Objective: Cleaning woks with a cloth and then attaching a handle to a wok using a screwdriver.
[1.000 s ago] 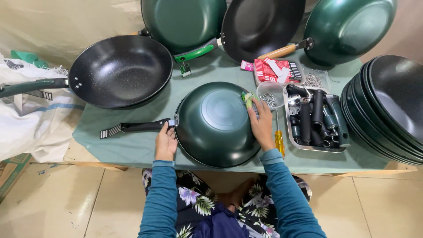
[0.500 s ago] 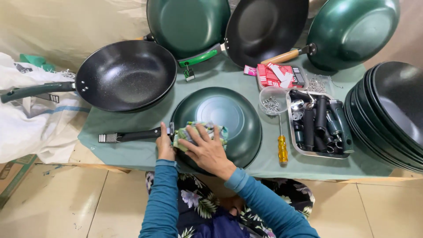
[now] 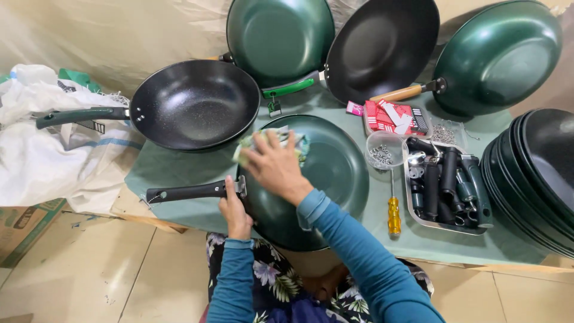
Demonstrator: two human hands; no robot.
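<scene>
The green pan (image 3: 335, 173) lies upside down before you; your left hand (image 3: 234, 210) is closed around its black handle (image 3: 185, 192), your right hand (image 3: 276, 167) presses a cloth (image 3: 296, 142) flat onto it.

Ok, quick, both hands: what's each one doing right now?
Left hand: closed on the black handle of the overturned green pan.
Right hand: pressing a crumpled cloth onto that pan.

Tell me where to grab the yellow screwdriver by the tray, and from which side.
Probably by the yellow handle, from the table's near edge. The screwdriver lies flat, handle toward the person, thin shaft pointing away to the clear cup. The tray crowds its right and the green pan its left, so come down from above.
</scene>
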